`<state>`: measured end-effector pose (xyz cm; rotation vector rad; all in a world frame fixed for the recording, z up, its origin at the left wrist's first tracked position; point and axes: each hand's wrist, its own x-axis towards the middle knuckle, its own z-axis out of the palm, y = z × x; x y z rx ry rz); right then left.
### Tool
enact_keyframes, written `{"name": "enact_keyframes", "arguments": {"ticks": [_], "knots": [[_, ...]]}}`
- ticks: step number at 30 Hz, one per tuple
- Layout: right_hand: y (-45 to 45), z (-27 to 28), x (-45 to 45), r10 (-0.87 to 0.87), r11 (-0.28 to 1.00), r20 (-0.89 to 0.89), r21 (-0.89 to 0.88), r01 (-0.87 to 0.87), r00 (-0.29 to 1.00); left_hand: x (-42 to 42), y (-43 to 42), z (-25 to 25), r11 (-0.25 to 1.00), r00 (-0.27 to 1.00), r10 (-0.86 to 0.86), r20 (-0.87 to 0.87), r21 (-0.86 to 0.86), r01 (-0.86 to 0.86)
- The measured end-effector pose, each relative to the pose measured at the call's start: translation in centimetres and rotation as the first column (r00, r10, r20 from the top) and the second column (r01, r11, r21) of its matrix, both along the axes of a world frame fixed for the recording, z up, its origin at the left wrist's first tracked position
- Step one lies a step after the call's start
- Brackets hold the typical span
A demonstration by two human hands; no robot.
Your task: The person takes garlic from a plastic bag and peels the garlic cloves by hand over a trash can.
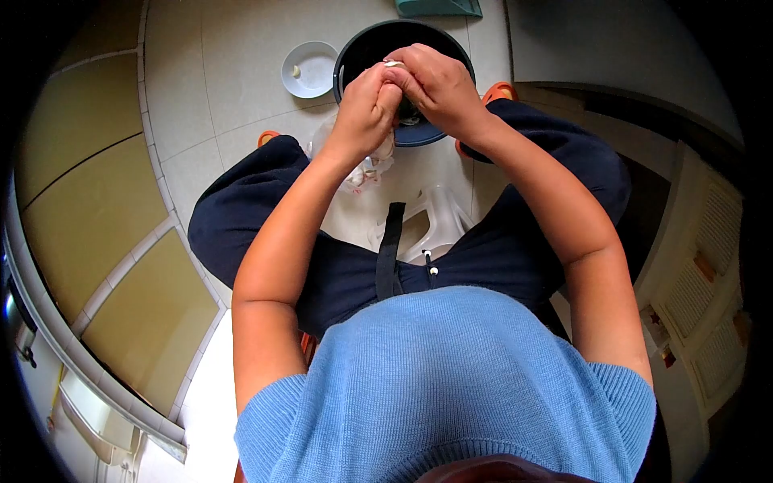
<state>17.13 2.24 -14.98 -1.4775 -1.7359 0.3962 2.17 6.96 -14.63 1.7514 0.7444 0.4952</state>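
Nearest is the person's blue knit top [451, 370], then dark trousers [250, 193] with the knees spread wide and a black strap [390, 249] lying over the middle. Between the thighs shows a white plastic piece [441, 213], partly covered, stool-like in shape. Farther on, a clear plastic bag [366, 173] with whitish, pinkish-tinged contents lies on the floor [179, 88], partly under the left forearm. Orange footwear [499, 91] peeks out past both trouser legs. The left hand [369, 111] and right hand [437, 87] meet over a dark bucket [427, 137], fingers curled in and nearly closed on a small whitish piece [394, 63] — most of it is hidden, so its full shape I cannot tell. Just left of the bucket sits a white bowl [320, 64], one small pale piece [296, 72] at its left side. Farthest — beyond the bucket — is a teal object [439, 7], cut off at the edge of view.
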Motion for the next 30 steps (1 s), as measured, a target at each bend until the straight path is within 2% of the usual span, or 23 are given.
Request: {"name": "enact_keyframes", "arguments": {"ticks": [1,3,4,6,8,11,13,15,19,20,21,22,25,27,29,30], "knots": [[0.1,0.0,0.0,-0.011,0.998,0.042,0.056,0.009,0.999,0.0,-0.1,0.3,1.000,1.000,0.000,0.000,0.000,0.000],[0.2,0.2,0.4,0.002,0.997,0.106,0.071,-0.010,0.994,0.3,-0.3,0.9,0.967,0.999,0.016,0.041,-0.256,-0.005],[0.1,0.3,0.5,0.015,0.996,0.170,0.084,-0.029,0.985,0.3,-0.4,0.8,0.967,0.999,0.015,0.041,-0.256,-0.004],[0.0,0.4,0.5,0.008,0.995,0.193,0.097,-0.028,0.981,0.2,-0.3,0.7,0.898,0.999,-0.028,0.045,-0.438,0.045],[0.0,0.5,0.5,0.004,0.993,0.216,0.112,-0.029,0.976,0.5,-0.8,1.0,0.885,0.997,0.008,0.071,-0.465,0.026],[0.1,0.6,0.4,0.015,0.991,0.138,0.126,-0.032,0.990,0.7,-1.1,1.1,0.863,0.994,0.061,0.092,-0.505,-0.006],[0.1,0.4,0.3,0.028,0.997,0.067,0.072,-0.032,0.997,0.8,-1.2,1.3,0.855,0.993,0.076,0.090,-0.518,-0.019],[0.2,0.1,0.3,0.045,0.997,0.036,0.060,-0.047,0.998,0.9,-1.2,1.7,0.786,0.988,0.150,0.047,-0.611,-0.090],[0.5,-0.4,0.5,0.074,0.997,-0.055,0.025,-0.073,0.996,0.8,-0.9,0.5,0.801,0.988,0.149,0.040,-0.591,-0.096],[0.6,-0.4,0.5,0.074,0.997,-0.055,0.025,-0.073,0.996,0.5,-0.6,-0.3,0.870,0.997,0.075,-0.002,-0.488,-0.067],[0.7,-0.3,0.5,0.008,0.993,-0.250,-0.114,-0.038,0.968,0.5,-0.4,0.0,0.925,0.999,0.007,-0.053,-0.380,-0.026],[0.7,-0.3,0.5,-0.084,0.967,-0.425,-0.255,-0.030,0.901,0.6,-0.4,0.4,0.925,0.999,0.006,-0.052,-0.379,-0.025],[1.0,-1.0,0.9,-0.137,0.957,-0.401,-0.288,0.017,0.906,0.9,-0.4,1.4,0.944,0.995,0.007,-0.100,-0.327,-0.039],[0.9,-1.1,1.0,-0.147,0.957,-0.376,-0.287,0.036,0.915,0.8,-0.3,1.1,0.982,0.999,-0.023,-0.031,-0.186,0.017],[0.7,-0.3,1.0,-0.179,0.944,-0.253,-0.315,0.094,0.951,0.9,-0.3,1.1,0.981,0.999,-0.029,-0.021,-0.191,0.024],[0.7,-0.3,1.1,-0.180,0.944,-0.254,-0.316,0.094,0.950,1.0,-0.4,1.1,0.980,0.999,-0.033,-0.011,-0.195,0.030]]}}
